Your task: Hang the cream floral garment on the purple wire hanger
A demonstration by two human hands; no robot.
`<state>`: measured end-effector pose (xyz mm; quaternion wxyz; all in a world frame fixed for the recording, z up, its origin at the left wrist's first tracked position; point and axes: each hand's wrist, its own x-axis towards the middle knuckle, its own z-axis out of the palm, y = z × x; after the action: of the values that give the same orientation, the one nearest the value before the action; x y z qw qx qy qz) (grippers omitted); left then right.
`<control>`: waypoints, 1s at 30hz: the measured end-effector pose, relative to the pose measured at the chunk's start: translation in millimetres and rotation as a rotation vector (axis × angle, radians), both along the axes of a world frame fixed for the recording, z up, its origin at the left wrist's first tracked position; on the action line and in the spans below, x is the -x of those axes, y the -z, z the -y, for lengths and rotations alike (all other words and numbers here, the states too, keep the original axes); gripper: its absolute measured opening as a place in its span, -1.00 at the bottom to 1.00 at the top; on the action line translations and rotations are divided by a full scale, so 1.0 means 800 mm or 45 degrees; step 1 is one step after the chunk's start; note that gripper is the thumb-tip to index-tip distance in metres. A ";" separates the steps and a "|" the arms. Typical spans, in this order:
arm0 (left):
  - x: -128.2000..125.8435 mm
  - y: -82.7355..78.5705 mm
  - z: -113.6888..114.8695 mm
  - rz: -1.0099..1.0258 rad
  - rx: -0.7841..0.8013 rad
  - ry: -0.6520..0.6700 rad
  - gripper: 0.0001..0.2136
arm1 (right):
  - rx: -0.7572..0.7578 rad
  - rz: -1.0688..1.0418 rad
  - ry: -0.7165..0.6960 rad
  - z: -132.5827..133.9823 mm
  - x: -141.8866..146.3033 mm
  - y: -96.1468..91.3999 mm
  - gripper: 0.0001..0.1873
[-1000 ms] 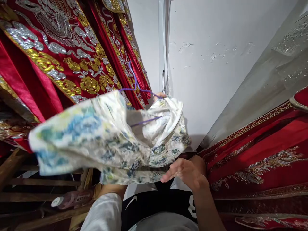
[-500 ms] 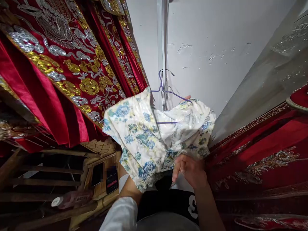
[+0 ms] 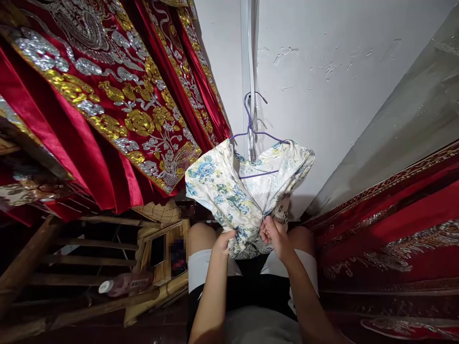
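A white blouse (image 3: 227,191) with blue and yellow flowers hangs in front of me on a purple wire hanger (image 3: 248,125). Both its shoulders rest over the hanger, and the front neckline falls in a V. My left hand (image 3: 224,241) pinches the lower left side of the blouse near its gathered hem. At the bottom of the V, my right hand (image 3: 274,235) is closed on the front of the cloth, thumb uppermost. Part of the hanger's bottom bar shows inside the neckline.
Red embroidered cloth (image 3: 139,123) drapes at the left, more red cloth (image 3: 394,229) at the right. A white wall (image 3: 308,71) with a vertical strip stands behind the hanger. Lower left, a bamboo rack (image 3: 89,260) bears a pink bottle (image 3: 125,284).
My left hand has come out from behind the blouse and now grips its lower side. My right hand, loose before, has closed on the front. The shoulders have settled on the hanger.
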<state>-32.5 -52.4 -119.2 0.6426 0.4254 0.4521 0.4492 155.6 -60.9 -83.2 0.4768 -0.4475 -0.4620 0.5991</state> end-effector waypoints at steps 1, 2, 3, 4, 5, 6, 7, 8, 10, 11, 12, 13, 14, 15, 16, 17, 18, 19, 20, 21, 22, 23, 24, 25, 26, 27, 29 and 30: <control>-0.007 -0.003 -0.001 0.074 0.039 -0.019 -0.45 | -0.010 0.002 -0.001 -0.001 0.004 -0.001 -0.31; -0.012 -0.006 -0.001 0.157 0.078 -0.049 -0.44 | -0.024 0.008 -0.004 -0.002 0.007 -0.004 -0.31; -0.015 -0.009 0.000 0.235 0.113 -0.088 -0.43 | -0.038 0.021 -0.019 -0.003 0.010 -0.008 -0.32; -0.017 -0.012 0.001 0.298 0.142 -0.133 -0.41 | -0.053 0.042 -0.038 -0.004 0.011 -0.011 -0.33; -0.018 -0.014 0.003 0.342 0.163 -0.177 -0.39 | -0.070 0.068 -0.052 -0.005 0.011 -0.015 -0.33; -0.017 -0.016 0.004 0.362 0.170 -0.211 -0.37 | -0.092 0.099 -0.062 -0.006 0.010 -0.018 -0.34; -0.017 -0.016 0.005 0.371 0.174 -0.234 -0.35 | -0.120 0.132 -0.069 -0.006 0.009 -0.020 -0.35; -0.016 -0.015 0.005 0.375 0.177 -0.248 -0.33 | -0.150 0.162 -0.073 -0.006 0.007 -0.020 -0.36; -0.015 -0.012 0.001 0.388 0.170 -0.270 -0.32 | -0.204 0.209 -0.079 -0.005 0.002 -0.019 -0.39; -0.016 -0.010 -0.003 0.392 0.158 -0.306 -0.34 | -0.223 0.226 -0.074 -0.004 0.000 -0.018 -0.40; -0.018 -0.007 -0.007 0.378 0.132 -0.380 -0.37 | -0.231 0.235 -0.063 -0.002 0.000 -0.017 -0.42; -0.022 -0.004 -0.012 0.332 0.087 -0.508 -0.41 | -0.228 0.236 -0.044 -0.001 -0.001 -0.015 -0.43; -0.027 0.000 -0.016 0.242 0.014 -0.691 -0.44 | -0.219 0.232 -0.025 0.000 0.001 -0.015 -0.44; -0.034 0.004 -0.018 0.109 -0.092 -0.900 -0.45 | -0.208 0.224 -0.004 0.001 0.003 -0.014 -0.45; -0.041 0.008 -0.018 -0.054 -0.234 -1.096 -0.45 | -0.197 0.212 0.020 0.002 0.006 -0.014 -0.46; -0.050 0.012 -0.017 -0.219 -0.402 -1.240 -0.44 | -0.188 0.197 0.040 0.001 0.009 -0.015 -0.47; -0.059 0.016 -0.014 -0.360 -0.576 -1.301 -0.45 | -0.179 0.179 0.052 0.001 0.013 -0.015 -0.47; -0.068 0.020 -0.009 -0.458 -0.730 -1.256 -0.47 | -0.171 0.161 0.049 0.000 0.016 -0.016 -0.48; -0.077 0.023 -0.005 -0.505 -0.845 -1.125 -0.54 | -0.162 0.146 0.030 0.000 0.019 -0.016 -0.50; -0.085 0.026 0.000 -0.511 -0.906 -0.963 -0.62 | -0.155 0.136 0.007 -0.001 0.021 -0.016 -0.51; -0.091 0.028 0.004 -0.489 -0.919 -0.817 -0.68 | -0.148 0.130 -0.013 -0.001 0.022 -0.016 -0.53; -0.096 0.030 0.007 -0.458 -0.898 -0.708 -0.72 | -0.137 0.127 -0.024 -0.002 0.022 -0.015 -0.55; -0.099 0.031 0.008 -0.429 -0.862 -0.643 -0.73 | -0.124 0.129 -0.028 -0.002 0.021 -0.015 -0.56; -0.101 0.032 0.009 -0.410 -0.823 -0.615 -0.74 | -0.110 0.131 -0.036 -0.002 0.020 -0.014 -0.57; -0.102 0.031 0.008 -0.406 -0.798 -0.607 -0.76 | -0.099 0.130 -0.051 -0.002 0.018 -0.013 -0.57; -0.101 0.030 0.006 -0.417 -0.791 -0.588 -0.80 | -0.091 0.126 -0.075 -0.003 0.016 -0.013 -0.57; -0.098 0.025 0.003 -0.455 -0.825 -0.526 -0.91 | -0.092 0.116 -0.126 -0.005 0.013 -0.015 -0.57; -0.097 0.021 0.002 -0.476 -0.852 -0.488 -0.92 | -0.095 0.109 -0.136 -0.008 0.011 -0.019 -0.57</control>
<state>45.2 -53.8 -136.4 0.2810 0.5927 0.4608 0.5978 146.7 -54.1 -67.8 0.4405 -0.4293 -0.5270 0.5864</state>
